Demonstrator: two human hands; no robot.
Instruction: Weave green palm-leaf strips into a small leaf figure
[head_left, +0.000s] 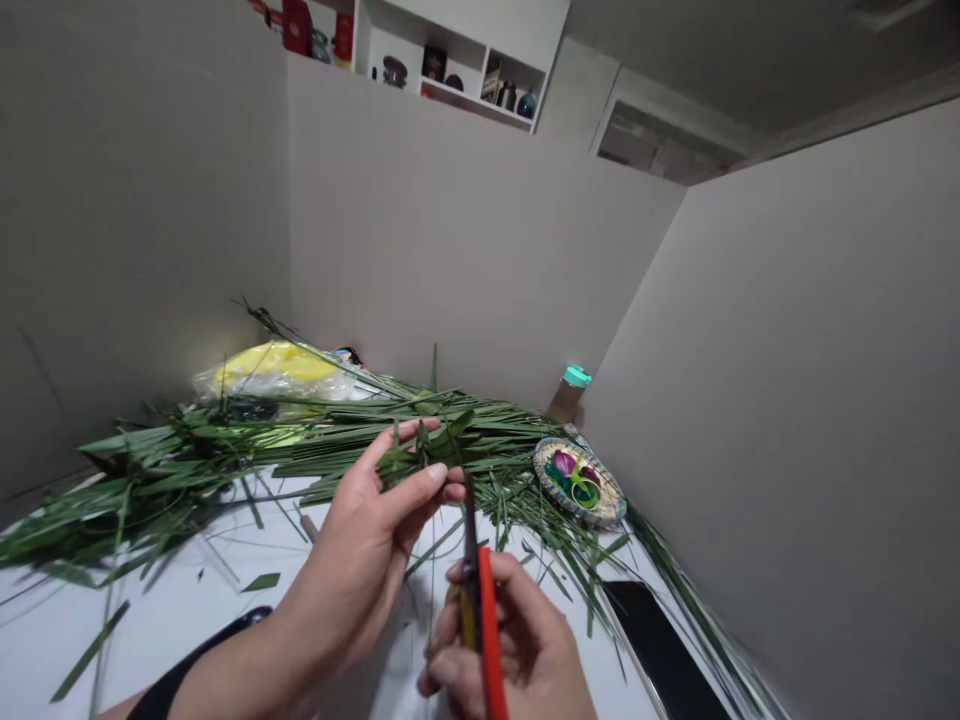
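Between the thumb and fingers of my left hand (401,510) is a small folded piece of green leaf strips (427,448), its loose ends sticking out. My right hand (517,640) is wrapped round a pair of scissors (489,630) with a red handle and dark blades. The blades point away from me, and their tips reach up beside the leaf piece, near my left fingertips. Whether the blades touch a strip I cannot tell. Behind both hands lies a wide heap of long green leaves (330,440).
A woven basket (544,488) with purple and green items sits at the right. Near it are a bottle with a teal lid (576,376) and a black phone (664,650). A yellow plastic bag (277,368) lies back left. Grey partition walls (450,250) enclose the white table (187,620).
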